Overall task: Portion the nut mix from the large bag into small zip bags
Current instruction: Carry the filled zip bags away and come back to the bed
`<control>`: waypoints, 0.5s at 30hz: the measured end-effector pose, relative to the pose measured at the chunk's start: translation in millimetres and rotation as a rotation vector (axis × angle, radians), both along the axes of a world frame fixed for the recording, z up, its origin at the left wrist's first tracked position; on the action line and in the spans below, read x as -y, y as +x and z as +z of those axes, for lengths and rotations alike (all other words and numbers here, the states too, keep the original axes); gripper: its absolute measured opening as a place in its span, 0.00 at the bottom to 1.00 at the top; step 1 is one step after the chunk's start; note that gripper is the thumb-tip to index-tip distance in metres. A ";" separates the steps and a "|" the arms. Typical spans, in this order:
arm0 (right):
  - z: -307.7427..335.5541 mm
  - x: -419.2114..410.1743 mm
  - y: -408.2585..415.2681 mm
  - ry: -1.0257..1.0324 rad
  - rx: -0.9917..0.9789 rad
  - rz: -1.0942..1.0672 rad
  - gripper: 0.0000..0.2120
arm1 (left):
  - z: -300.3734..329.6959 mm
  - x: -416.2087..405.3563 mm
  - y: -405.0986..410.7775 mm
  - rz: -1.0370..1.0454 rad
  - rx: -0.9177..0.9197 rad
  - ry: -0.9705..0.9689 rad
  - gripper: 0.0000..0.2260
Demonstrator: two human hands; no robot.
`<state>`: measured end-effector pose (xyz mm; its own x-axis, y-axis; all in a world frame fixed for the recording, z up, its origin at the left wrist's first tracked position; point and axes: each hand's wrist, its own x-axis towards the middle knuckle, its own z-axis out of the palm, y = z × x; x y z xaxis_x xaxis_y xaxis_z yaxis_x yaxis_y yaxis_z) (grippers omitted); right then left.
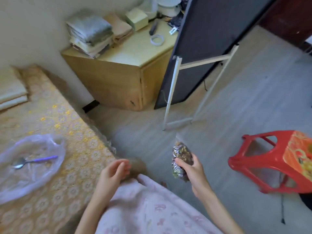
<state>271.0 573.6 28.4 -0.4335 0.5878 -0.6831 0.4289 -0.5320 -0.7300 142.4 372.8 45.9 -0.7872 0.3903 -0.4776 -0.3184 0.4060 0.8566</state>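
My right hand (pixel 192 168) grips a small zip bag (pixel 181 159) filled with nut mix, held upright over the floor to the right of my lap. Beside my knee my left hand (pixel 114 171) hovers with loosely curled fingers and holds nothing. On the patterned bed at the left lies the large clear plastic bag (pixel 28 166), spread flat, with a purple-handled spoon (pixel 33 162) resting on it and a few nut remnants inside.
A red plastic stool (pixel 263 159) stands at the right on the grey floor. A wooden cabinet (pixel 118 81) with stacked cloths sits at the back, and a dark board on a white stand (pixel 202 48) leans next to it. My lap is covered in pink cloth (pixel 152 208).
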 end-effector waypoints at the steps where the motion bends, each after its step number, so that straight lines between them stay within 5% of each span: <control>1: 5.6 -7.0 12.3 -0.013 -0.011 0.001 0.19 | -0.1 -21.6 14.6 -0.065 0.054 0.001 0.09; 9: 44.5 -59.5 48.9 -0.031 -0.221 0.083 0.23 | 27.1 -166.4 63.3 -0.237 0.563 0.222 0.20; 15: 55.4 -106.6 50.8 -0.099 -0.242 0.077 0.20 | 31.1 -229.8 55.5 -0.379 0.366 0.104 0.22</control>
<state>321.9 680.2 83.8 -0.6322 0.4821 -0.6065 0.2904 -0.5783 -0.7624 197.9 602.6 77.0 -0.3716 0.6744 -0.6380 -0.4511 0.4695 0.7590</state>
